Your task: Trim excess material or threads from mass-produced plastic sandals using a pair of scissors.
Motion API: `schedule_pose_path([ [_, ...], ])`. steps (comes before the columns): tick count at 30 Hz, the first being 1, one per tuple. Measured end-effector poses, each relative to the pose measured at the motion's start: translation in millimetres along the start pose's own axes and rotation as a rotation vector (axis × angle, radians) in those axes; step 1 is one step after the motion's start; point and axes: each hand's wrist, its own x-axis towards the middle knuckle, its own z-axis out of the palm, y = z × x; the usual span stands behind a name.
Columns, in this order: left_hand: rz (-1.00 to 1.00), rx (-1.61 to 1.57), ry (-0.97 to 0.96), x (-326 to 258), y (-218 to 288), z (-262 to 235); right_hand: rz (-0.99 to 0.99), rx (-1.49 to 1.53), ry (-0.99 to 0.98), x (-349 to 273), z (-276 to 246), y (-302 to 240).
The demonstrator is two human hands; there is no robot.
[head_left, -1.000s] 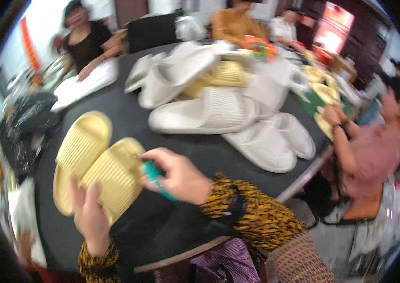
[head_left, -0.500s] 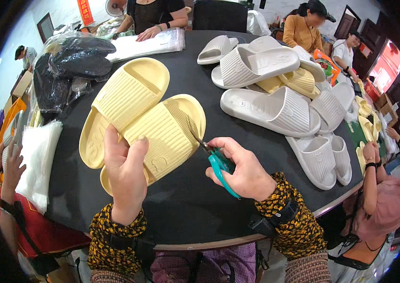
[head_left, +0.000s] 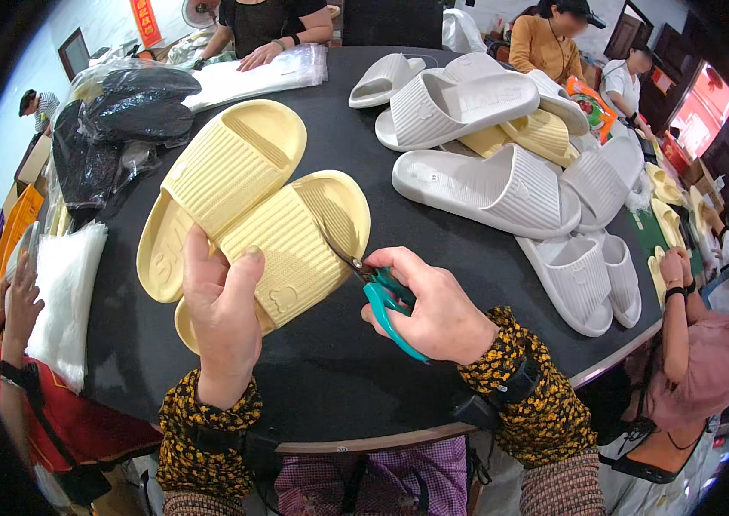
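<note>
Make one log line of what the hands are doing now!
left hand: holding yellow slippers | right hand: holding scissors at one strap | grey slippers: on table, to the right

The yellow slippers [head_left: 283,249] are moulded in matt, foam-like plastic with ribbed straps. The scissors [head_left: 376,297] are fitted with smooth teal plastic handles and metal blades. The worktop [head_left: 339,378] is faced in matt black.

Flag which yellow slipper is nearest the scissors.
Lower-right yellow slipper at the left hand: only it has scissors over it; its upper-left mate doesn't.
</note>
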Motion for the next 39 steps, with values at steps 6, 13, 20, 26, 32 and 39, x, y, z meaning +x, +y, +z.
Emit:
schedule_pose_path([
  [6,-0.010,0.025,-0.037,0,1,4,-0.003,0.044,0.009,-2,-1,2],
  [13,-0.007,0.040,-0.032,-1,0,3,-0.019,-0.018,-0.006,0,-1,7],
  [20,-0.008,0.050,-0.021,-3,-1,2,-0.025,-0.019,0.006,0,-1,7],
  [26,-0.036,0.058,-0.048,-3,2,6,-0.030,-0.052,0.082,-2,-1,6],
  [32,-0.066,0.087,-0.092,-1,0,6,0.015,-0.066,0.123,0,-3,2],
  [39,-0.173,0.145,-0.162,-6,-4,4,0.045,-0.090,0.071,-1,0,11],
])
